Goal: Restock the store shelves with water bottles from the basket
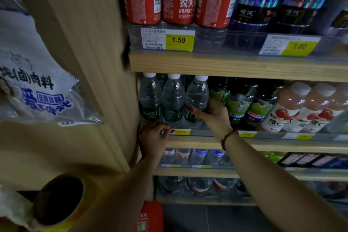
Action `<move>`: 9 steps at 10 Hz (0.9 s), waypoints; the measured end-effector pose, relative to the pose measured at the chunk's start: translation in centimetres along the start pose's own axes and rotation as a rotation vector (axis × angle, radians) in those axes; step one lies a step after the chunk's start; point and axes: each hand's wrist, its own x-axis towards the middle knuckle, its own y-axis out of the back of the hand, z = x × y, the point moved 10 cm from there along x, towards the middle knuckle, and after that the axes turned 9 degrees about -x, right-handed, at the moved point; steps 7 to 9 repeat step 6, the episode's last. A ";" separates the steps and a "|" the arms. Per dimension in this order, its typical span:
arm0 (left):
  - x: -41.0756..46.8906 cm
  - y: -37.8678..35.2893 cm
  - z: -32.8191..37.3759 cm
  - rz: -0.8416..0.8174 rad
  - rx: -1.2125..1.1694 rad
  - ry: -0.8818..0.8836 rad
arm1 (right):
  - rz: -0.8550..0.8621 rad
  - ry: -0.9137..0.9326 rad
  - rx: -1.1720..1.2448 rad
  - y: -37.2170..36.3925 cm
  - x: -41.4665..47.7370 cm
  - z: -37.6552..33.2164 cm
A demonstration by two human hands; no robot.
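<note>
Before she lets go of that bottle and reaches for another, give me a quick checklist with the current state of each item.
1. Right hand has a grip on the third bottle: ok.
2. Bottle upright, level with its two neighbours: ok.
3. Bottle fully seated behind the shelf rail: cannot tell, base hidden.
4. Left hand free, resting at the rail by the price tag: ok.
5. Green-label bottles to the right undisturbed: cannot tell, dark.
6. Basket within reach: cannot tell, not identifiable.

Above your right hand (pixel 212 113), the red-labelled bottle (pixel 178 3) reads "NONGFU", and the yellow price tag (pixel 179 40) beneath it says 1.50. To its right another tag (pixel 299 46) shows 3.00, and by your left hand (pixel 152 137) a small tag (pixel 181 132) reads 2.00.
</note>
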 end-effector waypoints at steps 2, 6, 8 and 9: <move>-0.1 0.0 0.0 -0.004 -0.048 0.002 | -0.004 -0.027 -0.068 0.0 -0.2 -0.7; -2.3 -1.8 2.3 -0.140 0.281 0.000 | -0.009 -0.087 -0.563 8.7 -8.8 3.7; -2.3 -1.8 2.3 -0.140 0.281 0.000 | -0.009 -0.087 -0.563 8.7 -8.8 3.7; -2.3 -1.8 2.3 -0.140 0.281 0.000 | -0.009 -0.087 -0.563 8.7 -8.8 3.7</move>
